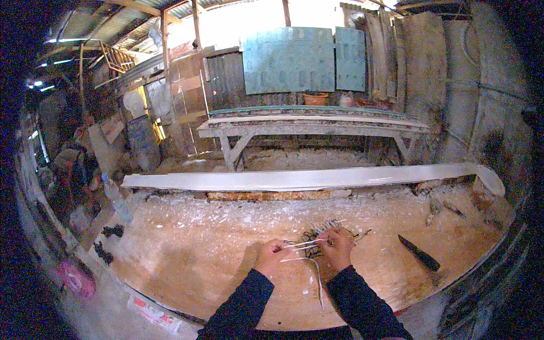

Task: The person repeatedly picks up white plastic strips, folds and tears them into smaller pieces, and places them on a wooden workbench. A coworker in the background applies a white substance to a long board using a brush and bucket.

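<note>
Several thin white strands (pixel 306 246), like string or fibre, stretch between my two hands above a wooden board. My left hand (pixel 272 256) is closed, pinching their left ends. At their right ends my right hand (pixel 339 247) is closed on them too, its fingertips partly hidden. From there a loose white strand (pixel 319 277) trails down toward the board's near edge. Behind my right hand lies a tangled bundle of dark and white strands (pixel 324 226), partly covered by the hand.
A dark knife (pixel 419 253) lies on the wooden board (pixel 187 272) to the right. A long white strip (pixel 283 179) runs along the far edge, near scattered white bits. Dark bundles (pixel 107 245) and a clear plastic bottle (pixel 116 198) are at left. Beyond stands a long bench (pixel 317 128).
</note>
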Tool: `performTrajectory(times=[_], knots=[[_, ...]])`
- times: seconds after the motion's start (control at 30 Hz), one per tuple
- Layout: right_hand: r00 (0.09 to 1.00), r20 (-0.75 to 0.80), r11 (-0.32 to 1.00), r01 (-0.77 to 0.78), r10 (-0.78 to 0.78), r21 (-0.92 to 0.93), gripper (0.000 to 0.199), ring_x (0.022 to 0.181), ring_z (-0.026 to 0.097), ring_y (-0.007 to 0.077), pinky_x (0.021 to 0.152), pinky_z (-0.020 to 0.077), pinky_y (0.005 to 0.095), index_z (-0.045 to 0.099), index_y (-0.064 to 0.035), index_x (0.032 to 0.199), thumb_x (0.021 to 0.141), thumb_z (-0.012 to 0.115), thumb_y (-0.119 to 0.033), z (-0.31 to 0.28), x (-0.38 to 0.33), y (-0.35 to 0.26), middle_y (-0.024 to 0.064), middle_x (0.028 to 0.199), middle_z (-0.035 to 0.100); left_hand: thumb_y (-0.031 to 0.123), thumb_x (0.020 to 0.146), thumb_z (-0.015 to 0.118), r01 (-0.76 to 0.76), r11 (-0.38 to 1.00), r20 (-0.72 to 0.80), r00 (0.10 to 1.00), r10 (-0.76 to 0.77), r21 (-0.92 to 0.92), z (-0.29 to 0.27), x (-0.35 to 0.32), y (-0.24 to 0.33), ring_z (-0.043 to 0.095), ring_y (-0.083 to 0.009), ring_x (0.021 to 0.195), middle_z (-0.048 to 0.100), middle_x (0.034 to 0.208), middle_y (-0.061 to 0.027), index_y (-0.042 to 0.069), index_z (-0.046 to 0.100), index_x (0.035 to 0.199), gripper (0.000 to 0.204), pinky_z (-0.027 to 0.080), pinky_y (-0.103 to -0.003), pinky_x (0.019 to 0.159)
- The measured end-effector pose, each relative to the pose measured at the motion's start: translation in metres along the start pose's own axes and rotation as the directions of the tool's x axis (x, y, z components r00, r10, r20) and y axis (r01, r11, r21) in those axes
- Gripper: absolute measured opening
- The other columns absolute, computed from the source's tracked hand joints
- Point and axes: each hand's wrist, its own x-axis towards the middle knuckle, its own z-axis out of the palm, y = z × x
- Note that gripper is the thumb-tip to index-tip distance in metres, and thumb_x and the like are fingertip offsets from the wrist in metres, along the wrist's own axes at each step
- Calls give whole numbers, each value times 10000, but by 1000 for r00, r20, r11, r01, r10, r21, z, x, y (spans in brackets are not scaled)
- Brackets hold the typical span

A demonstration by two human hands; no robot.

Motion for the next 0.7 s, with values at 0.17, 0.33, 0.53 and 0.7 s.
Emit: performTrajectory(times=[0.17,0.33,0.53,0.7], knots=[[942,213,879,138,-258,456,110,844,527,221,765,402,333,648,-110,772,667,640,-143,-5,-15,-39,64,850,556,76,715,651,15,994,-357,934,25,108,-24,9,-4,467,-68,584,532,636,3,25,549,685,118,385,-217,545],[748,470,809,149,-468,568,126,945,523,219,815,388,343,652,-126,815,699,638,-171,1,-40,-72,49,956,587,63,713,646,144,990,-365,921,-139,-13,-19,-1,20,522,-87,597,587,676,-34,7,576,708,90,422,-224,563],[705,470,813,268,-531,517,143,990,512,219,852,368,360,656,-166,834,692,655,-185,3,-33,-59,15,960,607,40,733,614,163,975,-319,941,-109,149,-13,-3,29,575,-108,619,618,676,-49,-9,603,704,58,452,-224,571],[837,366,820,158,-407,550,90,874,541,218,790,385,343,635,-127,738,661,676,-149,0,-30,-51,16,842,612,44,731,617,182,977,-156,974,-163,114,-6,-6,20,585,-106,632,631,696,-52,-3,632,763,59,455,-223,578]])
